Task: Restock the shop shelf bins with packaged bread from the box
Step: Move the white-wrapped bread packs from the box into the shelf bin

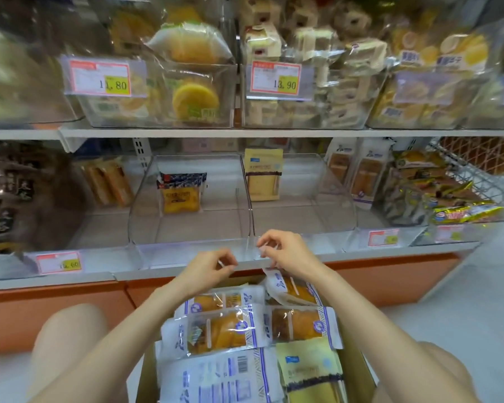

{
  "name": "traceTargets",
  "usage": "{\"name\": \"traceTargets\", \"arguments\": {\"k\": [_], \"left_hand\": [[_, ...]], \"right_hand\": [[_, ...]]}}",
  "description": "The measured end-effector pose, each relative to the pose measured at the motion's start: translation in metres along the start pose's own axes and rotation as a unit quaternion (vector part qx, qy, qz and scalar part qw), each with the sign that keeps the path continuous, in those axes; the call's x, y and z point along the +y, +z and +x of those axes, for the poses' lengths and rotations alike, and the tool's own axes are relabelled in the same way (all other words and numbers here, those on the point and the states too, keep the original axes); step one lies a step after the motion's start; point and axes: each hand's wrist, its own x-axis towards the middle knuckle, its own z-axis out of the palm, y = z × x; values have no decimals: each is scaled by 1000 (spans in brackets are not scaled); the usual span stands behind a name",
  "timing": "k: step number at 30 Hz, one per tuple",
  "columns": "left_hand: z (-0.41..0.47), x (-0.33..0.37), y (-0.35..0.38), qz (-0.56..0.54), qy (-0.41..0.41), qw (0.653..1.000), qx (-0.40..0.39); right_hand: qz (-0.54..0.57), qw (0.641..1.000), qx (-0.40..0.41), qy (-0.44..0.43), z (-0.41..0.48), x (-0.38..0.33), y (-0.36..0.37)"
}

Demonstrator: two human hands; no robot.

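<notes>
Stock: white-and-blue wrapped bread packs (216, 335), brown cardboard box (358, 373). Lie crosswise below my left hand (213, 267); right hand (278, 250) nearer. Both pinch clear plastic bin (186, 251) lip.

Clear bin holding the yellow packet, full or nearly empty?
Nearly empty: the clear bin holds only one yellow packet, upright at its back.

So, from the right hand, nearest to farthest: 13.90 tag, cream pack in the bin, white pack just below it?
1. white pack, just below the right hand.
2. cream pack, standing at the back of the bin.
3. 13.90 tag, far above.
</notes>
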Motion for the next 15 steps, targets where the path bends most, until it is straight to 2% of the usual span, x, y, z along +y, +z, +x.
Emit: {"name": "traceTargets", "arguments": {"k": [4, 15], "left_hand": [[-28, -7, 8, -19, 4, 999, -42], [-37, -1, 26, -30, 9, 998, -57]], "right_hand": [[-36, 999, -33, 21, -28, 19, 4], [-110, 992, -50, 17, -61, 40, -1]]}}
